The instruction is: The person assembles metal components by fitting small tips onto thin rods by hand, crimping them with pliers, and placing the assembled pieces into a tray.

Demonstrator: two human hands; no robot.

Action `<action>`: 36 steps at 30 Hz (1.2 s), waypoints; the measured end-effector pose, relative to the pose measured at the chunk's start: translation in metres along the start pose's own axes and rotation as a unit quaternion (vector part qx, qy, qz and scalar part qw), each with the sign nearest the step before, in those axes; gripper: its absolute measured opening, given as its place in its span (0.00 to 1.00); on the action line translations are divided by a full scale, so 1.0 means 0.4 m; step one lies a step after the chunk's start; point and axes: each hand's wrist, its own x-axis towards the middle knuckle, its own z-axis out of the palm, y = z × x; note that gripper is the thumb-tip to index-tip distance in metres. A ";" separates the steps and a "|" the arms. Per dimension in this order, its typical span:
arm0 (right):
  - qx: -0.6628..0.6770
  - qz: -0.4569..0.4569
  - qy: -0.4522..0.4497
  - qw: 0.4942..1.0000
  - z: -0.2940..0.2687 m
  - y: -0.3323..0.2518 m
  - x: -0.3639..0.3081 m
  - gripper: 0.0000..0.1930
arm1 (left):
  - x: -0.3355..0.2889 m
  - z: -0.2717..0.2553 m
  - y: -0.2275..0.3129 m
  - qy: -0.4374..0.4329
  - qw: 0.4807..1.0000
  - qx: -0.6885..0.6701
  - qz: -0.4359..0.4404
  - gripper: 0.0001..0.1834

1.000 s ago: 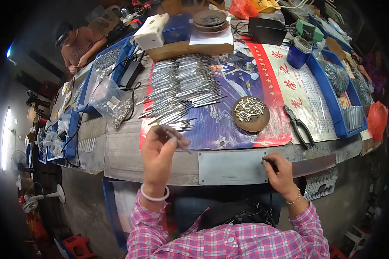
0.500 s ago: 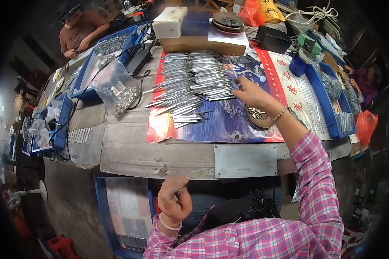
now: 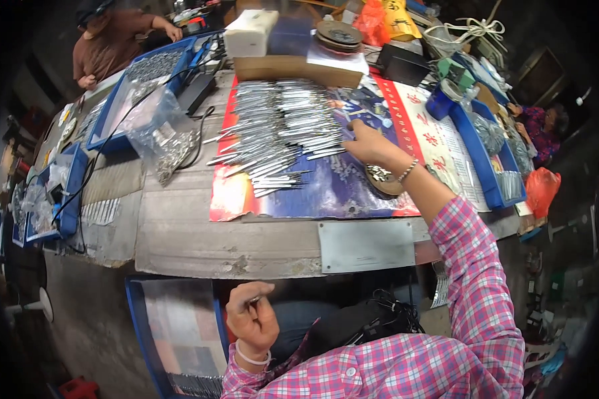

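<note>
Rows of slim silver metal rods with dark thin ends lie piled on a coloured printed sheet. My right hand is at the pile's right edge, fingers bent inward beside the rod ends; what they hold, if anything, is hidden. Partly under my right wrist sits a round brown dish with small shiny metal parts. My left hand hangs just off the table's front edge, palm up. Its fingers are curled in a pinch around something small and dark that I cannot make out.
A blue tray stands below the table edge at left. A pale metal plate lies at the front edge. Bags of small parts and blue bins flank the sheet. Another person is at far left, one more at far right.
The whole view has shifted, so the table sits further left. My right hand stays at the pile's right edge; my left hand remains curled. The far-left person has stretched one arm outward.
</note>
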 end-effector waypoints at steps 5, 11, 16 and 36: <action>-0.029 -0.017 -0.012 0.999 0.008 0.050 0.007 0.25 | -0.009 0.035 -0.003 -0.001 0.999 0.033 -0.009 0.12; 0.019 -0.002 -0.012 1.000 0.041 -0.043 0.001 0.22 | -0.025 0.048 0.013 0.042 0.999 0.006 -0.030 0.11; 0.032 -0.019 0.018 0.999 0.025 -0.019 -0.007 0.19 | -0.023 0.041 0.016 0.007 0.999 0.025 -0.020 0.10; -0.154 -0.229 0.056 0.960 0.053 0.026 0.008 0.12 | -0.011 0.048 0.040 0.049 0.959 -0.190 -0.202 0.06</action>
